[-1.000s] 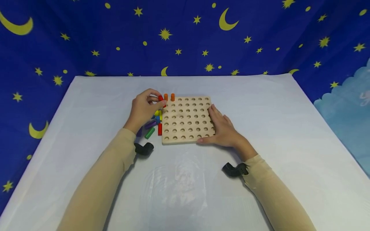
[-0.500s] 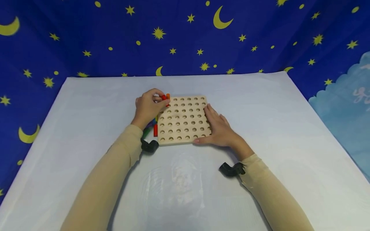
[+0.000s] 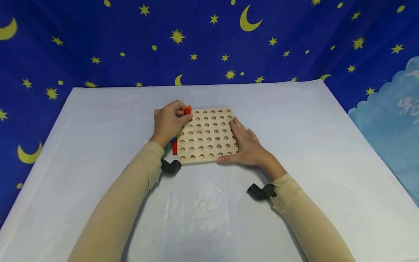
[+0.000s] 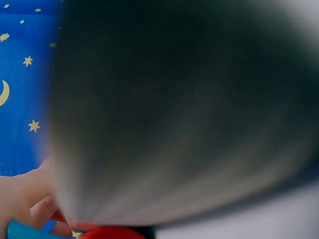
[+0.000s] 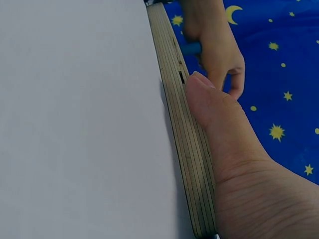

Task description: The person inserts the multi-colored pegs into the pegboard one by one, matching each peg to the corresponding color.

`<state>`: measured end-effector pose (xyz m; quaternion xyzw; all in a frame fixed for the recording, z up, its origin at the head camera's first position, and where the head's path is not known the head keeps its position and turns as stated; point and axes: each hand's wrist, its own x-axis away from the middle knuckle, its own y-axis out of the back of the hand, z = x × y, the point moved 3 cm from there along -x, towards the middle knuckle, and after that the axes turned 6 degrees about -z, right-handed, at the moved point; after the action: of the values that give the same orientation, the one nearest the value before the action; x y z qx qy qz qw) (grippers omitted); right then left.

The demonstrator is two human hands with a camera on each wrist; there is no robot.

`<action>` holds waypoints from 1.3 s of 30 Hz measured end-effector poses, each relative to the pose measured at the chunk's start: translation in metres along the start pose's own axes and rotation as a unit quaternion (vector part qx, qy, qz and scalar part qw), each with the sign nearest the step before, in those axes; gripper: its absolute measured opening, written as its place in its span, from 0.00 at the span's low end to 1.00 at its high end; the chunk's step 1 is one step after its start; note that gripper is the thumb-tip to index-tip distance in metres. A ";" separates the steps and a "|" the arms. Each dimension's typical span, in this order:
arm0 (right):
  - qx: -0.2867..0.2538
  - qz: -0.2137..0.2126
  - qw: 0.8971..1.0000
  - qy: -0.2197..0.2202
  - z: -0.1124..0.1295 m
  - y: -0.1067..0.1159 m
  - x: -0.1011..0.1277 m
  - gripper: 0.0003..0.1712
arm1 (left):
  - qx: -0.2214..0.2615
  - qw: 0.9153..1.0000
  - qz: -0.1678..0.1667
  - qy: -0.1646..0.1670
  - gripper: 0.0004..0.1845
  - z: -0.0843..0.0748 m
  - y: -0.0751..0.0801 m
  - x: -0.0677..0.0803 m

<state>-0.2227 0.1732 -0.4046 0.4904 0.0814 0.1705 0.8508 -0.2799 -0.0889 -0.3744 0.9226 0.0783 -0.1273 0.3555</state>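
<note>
The red peg (image 3: 187,112) is at the far-left corner of the pegboard (image 3: 204,135), where we pinch it in our left hand (image 3: 168,122) beside an orange peg (image 3: 189,107). Our right hand (image 3: 249,147) rests, fingers extended, against the pegboard's right and near edges.

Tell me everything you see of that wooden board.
The wooden board is pale and roughly square, with rows of round holes, mostly empty, and a layered, plywood-like edge. It lies flat on the white table. The right hand touches its right side and near edge; an orange peg stands at its far left corner.
</note>
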 end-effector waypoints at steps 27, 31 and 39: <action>0.006 0.001 1.000 -0.003 0.001 -0.001 -0.002 0.81 | 0.043 0.999 -0.008 -0.002 0.19 0.003 0.015 0.013; 0.009 0.000 1.000 -0.003 0.001 -0.001 -0.002 0.81 | 0.051 0.999 -0.007 0.009 0.20 0.006 0.026 0.020; 0.011 0.003 1.000 -0.003 0.004 0.000 -0.001 0.81 | 0.045 0.999 0.005 0.011 0.17 0.015 0.063 0.053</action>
<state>-0.2228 0.1699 -0.4027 0.5005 0.0795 0.1710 0.8450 -0.2169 -0.1423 -0.3610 0.9394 0.0714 -0.1188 0.3134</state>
